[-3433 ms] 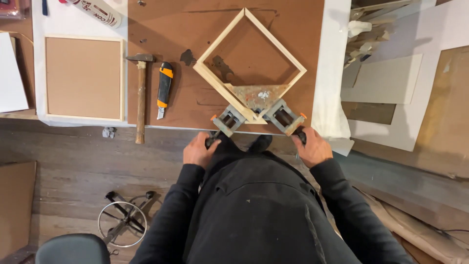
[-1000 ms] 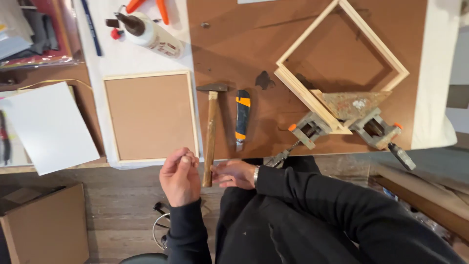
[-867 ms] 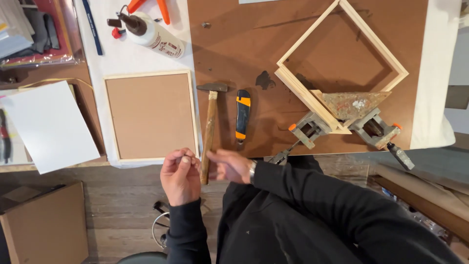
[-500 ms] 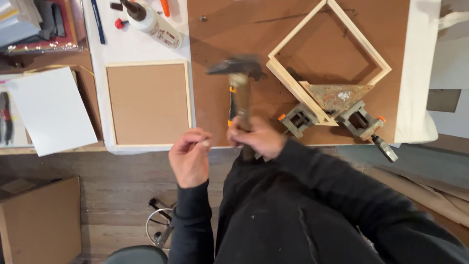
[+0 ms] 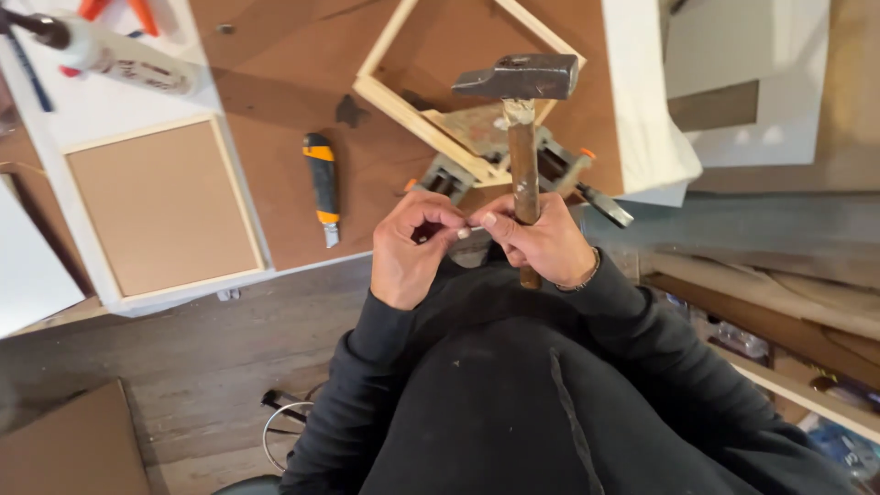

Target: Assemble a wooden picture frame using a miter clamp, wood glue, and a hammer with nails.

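My right hand (image 5: 541, 243) grips the wooden handle of a hammer (image 5: 521, 119), its dark steel head raised over the frame corner. My left hand (image 5: 412, 247) has its fingers pinched together right beside the right hand's fingertips, on something too small to make out. Just beyond both hands a light wooden frame (image 5: 390, 92) lies on the brown board, one corner held in a grey metal corner clamp (image 5: 449, 179).
A black and orange utility knife (image 5: 322, 183) lies left of the clamp. Further left sit a framed brown panel (image 5: 165, 206) on a white surface and a glue bottle (image 5: 128, 64). White boards (image 5: 742, 82) lie at right. Cardboard (image 5: 64, 449) rests on the wooden floor.
My right hand picked the hammer off the board and carried it right, over the clamped corner. My left hand moved along and now meets the right hand. The view shifted right.
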